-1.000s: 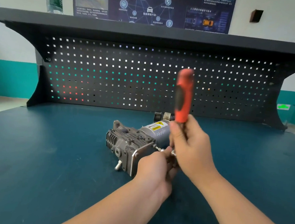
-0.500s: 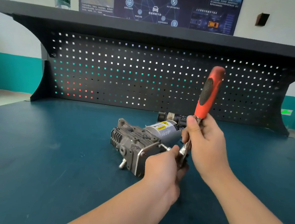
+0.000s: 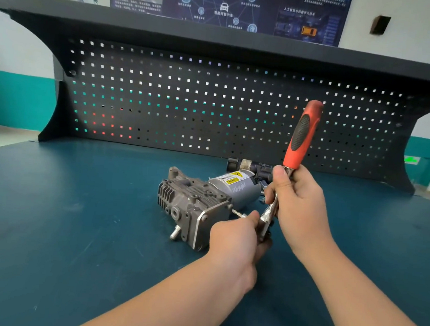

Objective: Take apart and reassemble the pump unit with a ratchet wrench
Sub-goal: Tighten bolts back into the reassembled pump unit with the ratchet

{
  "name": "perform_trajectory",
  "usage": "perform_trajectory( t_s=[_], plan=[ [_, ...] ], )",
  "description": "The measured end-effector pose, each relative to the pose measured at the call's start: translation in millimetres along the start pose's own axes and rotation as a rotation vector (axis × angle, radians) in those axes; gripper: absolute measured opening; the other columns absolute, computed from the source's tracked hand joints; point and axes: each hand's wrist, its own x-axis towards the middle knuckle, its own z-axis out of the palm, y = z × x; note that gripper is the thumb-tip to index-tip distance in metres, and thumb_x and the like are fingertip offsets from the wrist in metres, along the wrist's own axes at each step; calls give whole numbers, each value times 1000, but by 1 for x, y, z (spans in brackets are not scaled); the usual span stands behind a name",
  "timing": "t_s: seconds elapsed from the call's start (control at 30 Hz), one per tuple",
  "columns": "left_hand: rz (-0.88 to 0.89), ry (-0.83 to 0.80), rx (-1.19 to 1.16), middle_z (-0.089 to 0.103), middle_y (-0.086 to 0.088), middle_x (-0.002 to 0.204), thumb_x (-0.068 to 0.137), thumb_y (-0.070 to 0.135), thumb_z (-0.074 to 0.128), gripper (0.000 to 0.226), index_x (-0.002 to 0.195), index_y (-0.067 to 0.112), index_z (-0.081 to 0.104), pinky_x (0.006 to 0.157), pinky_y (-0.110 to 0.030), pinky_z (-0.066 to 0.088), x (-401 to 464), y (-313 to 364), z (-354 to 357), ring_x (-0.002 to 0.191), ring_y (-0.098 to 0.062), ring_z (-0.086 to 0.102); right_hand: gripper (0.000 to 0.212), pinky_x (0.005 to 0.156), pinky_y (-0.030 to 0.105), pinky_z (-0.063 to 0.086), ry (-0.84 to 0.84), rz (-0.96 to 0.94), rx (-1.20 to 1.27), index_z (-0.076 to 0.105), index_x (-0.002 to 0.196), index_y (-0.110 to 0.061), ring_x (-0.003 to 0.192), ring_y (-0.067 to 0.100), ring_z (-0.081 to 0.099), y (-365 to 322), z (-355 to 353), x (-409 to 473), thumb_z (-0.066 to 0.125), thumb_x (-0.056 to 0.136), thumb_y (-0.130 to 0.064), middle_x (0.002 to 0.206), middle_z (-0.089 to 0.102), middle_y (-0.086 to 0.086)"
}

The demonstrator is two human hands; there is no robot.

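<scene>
item: workbench top, blue-green mat, bearing the work toward its middle, nearer the back edge than the front.

item: pump unit, lying on its side; finned grey head to the left, cylindrical motor with yellow warning label to the right, flat end plate facing the near edge.

item: left hand, just right of the end plate, fingers curled, pinching the bit and drive end of the tool against a bolt at the plate's upper corner; forearm comes in from the near edge.

item: ratchet wrench, red-and-black handle standing up, tilted right, metal shank running down to the left hand.

item: right hand, wrapped round the shank just under the handle, thumb on top.

step, judged: working a plate bolt; loosening or tightening cannot be told. next move calls for swinging the handle while the left hand keeps the bit square on the bolt.
</scene>
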Motion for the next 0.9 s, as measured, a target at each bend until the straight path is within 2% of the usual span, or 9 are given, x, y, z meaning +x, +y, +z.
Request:
perform_trajectory(
  t_s=[0.23,0.33,0.43,0.6,0.7,0.77,0.8,0.9],
  plan=[
    [22,13,-18,62,-13,76,88,3,62,8,84,-4,62,69,-35,58,2,1,0,79,-29,63,23,51,16,40,27,2,-23,48,76,-24,49,3,46,4,0,1,46,99,-28,51,54,-9],
    [19,19,0,64,-14,78,88,6,63,11,91,-5,62,66,-33,58,4,1,-2,77,-27,62,25,47,15,39,62,77,-15,51,76,-29,47,2,45,9,-1,3,45,99,-29,51,55,-9],
    [20,31,1,66,-16,88,86,8,66,12,94,-1,62,65,-32,57,6,0,-4,80,-27,62,26,40,18,34,131,277,53,50,76,-23,40,3,41,20,1,7,44,100,-31,50,55,-8],
    [19,43,-27,65,-13,81,85,5,67,8,86,5,59,59,-30,55,5,0,-4,70,-23,63,26,28,11,20,304,789,485,47,77,-13,22,3,29,38,6,10,46,100,-23,60,50,5],
    [11,42,-66,65,-17,85,85,3,65,7,84,3,58,51,-29,56,4,1,-3,72,-29,64,28,26,9,17,328,932,635,43,75,-11,19,5,24,40,10,7,44,101,-21,64,47,7],
    [21,58,-70,65,-15,86,85,5,66,8,84,3,59,52,-29,57,5,0,-3,71,-26,64,27,28,13,20,326,841,570,45,75,-13,23,3,28,35,12,7,45,101,-24,62,49,5],
    [21,59,-82,65,-14,88,85,8,67,9,87,3,60,55,-30,58,6,0,-2,72,-25,64,27,30,17,25,314,711,477,47,75,-15,27,3,32,32,11,7,46,100,-25,59,51,3],
    [3,25,-128,69,-14,91,87,13,66,15,95,2,64,64,-32,59,7,1,-2,69,-22,66,24,46,19,36,136,98,109,46,74,-23,43,4,42,12,9,0,47,98,-27,53,52,-6]
  ],
)
